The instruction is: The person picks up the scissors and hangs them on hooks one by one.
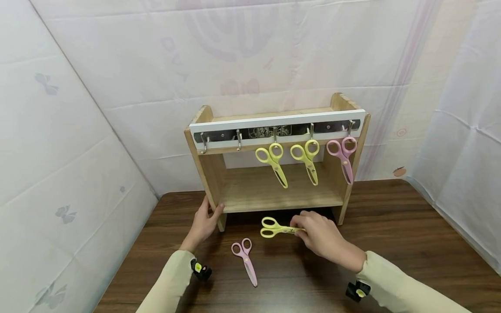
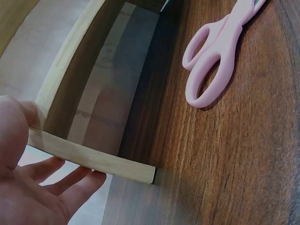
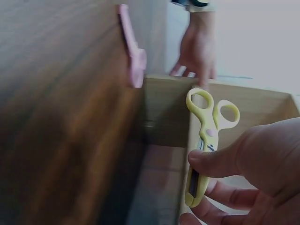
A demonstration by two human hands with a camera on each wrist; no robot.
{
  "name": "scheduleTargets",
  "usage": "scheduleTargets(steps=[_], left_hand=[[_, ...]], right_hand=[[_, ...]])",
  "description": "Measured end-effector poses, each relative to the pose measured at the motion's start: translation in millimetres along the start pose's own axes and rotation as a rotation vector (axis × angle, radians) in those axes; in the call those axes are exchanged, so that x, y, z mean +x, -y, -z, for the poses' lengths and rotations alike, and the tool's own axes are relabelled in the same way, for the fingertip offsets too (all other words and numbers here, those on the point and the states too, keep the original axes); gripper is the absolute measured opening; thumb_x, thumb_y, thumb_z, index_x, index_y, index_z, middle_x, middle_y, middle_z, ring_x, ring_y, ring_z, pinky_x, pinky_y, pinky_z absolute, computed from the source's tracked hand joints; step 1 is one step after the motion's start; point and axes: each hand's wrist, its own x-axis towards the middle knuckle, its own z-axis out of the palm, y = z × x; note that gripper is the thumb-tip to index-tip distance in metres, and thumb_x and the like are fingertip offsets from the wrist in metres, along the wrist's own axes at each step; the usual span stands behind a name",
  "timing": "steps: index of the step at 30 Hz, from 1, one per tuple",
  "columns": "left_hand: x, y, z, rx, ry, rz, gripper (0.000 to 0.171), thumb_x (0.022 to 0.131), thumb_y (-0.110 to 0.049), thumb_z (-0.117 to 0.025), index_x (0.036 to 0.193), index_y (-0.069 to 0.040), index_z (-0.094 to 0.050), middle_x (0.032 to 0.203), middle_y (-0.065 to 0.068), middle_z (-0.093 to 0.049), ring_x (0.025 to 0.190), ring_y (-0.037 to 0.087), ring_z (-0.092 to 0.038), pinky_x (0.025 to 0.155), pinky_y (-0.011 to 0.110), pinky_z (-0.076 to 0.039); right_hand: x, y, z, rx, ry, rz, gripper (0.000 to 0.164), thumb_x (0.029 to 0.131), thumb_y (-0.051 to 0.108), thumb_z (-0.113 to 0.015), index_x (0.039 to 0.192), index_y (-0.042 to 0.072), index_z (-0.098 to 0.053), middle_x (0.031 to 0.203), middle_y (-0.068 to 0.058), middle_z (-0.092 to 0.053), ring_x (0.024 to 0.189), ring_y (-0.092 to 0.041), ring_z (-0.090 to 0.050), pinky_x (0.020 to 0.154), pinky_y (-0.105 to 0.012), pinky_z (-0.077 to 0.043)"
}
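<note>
My right hand (image 1: 321, 234) pinches yellow scissors (image 1: 275, 228) by the blade end, handle loops pointing left, in front of the shelf's lower edge. In the right wrist view the thumb lies across the blades of the yellow scissors (image 3: 209, 129). My left hand (image 1: 204, 221) holds the wooden shelf (image 1: 201, 171) at its lower left side, thumb at the front and fingers behind the side panel (image 2: 93, 157). Pink scissors (image 1: 247, 262) lie on the table between the hands, loops toward the shelf.
A white hook rail (image 1: 231, 122) runs along the shelf's top front. Two yellow scissors (image 1: 274, 161) (image 1: 307, 160) and pink scissors (image 1: 345, 157) hang from its middle and right hooks; the two left hooks (image 1: 203, 143) are bare. Patterned cloth (image 1: 156, 78) surrounds the brown table (image 1: 391, 217).
</note>
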Motion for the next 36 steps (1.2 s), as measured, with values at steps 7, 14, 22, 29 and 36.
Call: scheduleTargets(steps=[7, 14, 22, 29, 36], left_hand=[[-0.2, 1.7, -0.6, -0.007, 0.003, 0.019, 0.067, 0.109, -0.029, -0.055, 0.163, -0.008, -0.021, 0.147, 0.03, -0.048, 0.131, 0.044, -0.054, 0.103, 0.057, -0.05], [-0.3, 1.4, -1.7, -0.015, 0.011, 0.006, 0.067, 0.109, -0.029, -0.055, 0.163, -0.007, -0.021, 0.147, 0.031, -0.047, 0.131, 0.047, -0.052, 0.105, 0.059, -0.049], [0.4, 0.4, -1.7, -0.003, -0.001, 0.003, 0.064, 0.109, -0.028, -0.055, 0.161, -0.006, -0.025, 0.146, 0.031, -0.048, 0.131, 0.046, -0.053, 0.104, 0.058, -0.049], [0.0, 0.3, 0.1, -0.004, 0.0, 0.004, 0.065, 0.109, -0.029, -0.054, 0.161, -0.006, -0.023, 0.146, 0.031, -0.048, 0.131, 0.047, -0.053, 0.105, 0.058, -0.049], [0.1, 0.6, -0.1, -0.01, 0.0, 0.007, 0.065, 0.109, -0.029, -0.055, 0.161, -0.007, -0.024, 0.145, 0.03, -0.049, 0.131, 0.047, -0.053, 0.105, 0.058, -0.049]], right_hand=[[22, 10, 21, 0.02, -0.122, 0.062, 0.019, 0.084, 0.01, -0.086, 0.095, 0.019, -0.075, 0.089, 0.008, -0.065, 0.079, -0.014, -0.066, 0.06, -0.031, -0.053], [41, 22, 33, 0.077, -0.205, 0.111, 0.017, 0.085, 0.01, -0.086, 0.097, 0.017, -0.076, 0.089, 0.007, -0.066, 0.08, -0.012, -0.063, 0.065, -0.031, -0.054], [62, 40, 41, 0.191, -0.282, 0.117, 0.016, 0.087, 0.008, -0.084, 0.099, 0.015, -0.076, 0.093, 0.005, -0.07, 0.08, -0.01, -0.062, 0.067, -0.031, -0.053], [80, 57, 50, 0.29, -0.356, 0.124, 0.013, 0.087, 0.01, -0.084, 0.097, 0.013, -0.077, 0.083, 0.005, -0.066, 0.074, -0.009, -0.06, 0.064, -0.028, -0.051], [93, 65, 53, 0.358, -0.4, 0.13, 0.012, 0.088, 0.008, -0.083, 0.097, 0.009, -0.076, 0.082, 0.003, -0.067, 0.072, -0.008, -0.061, 0.064, -0.027, -0.053]])
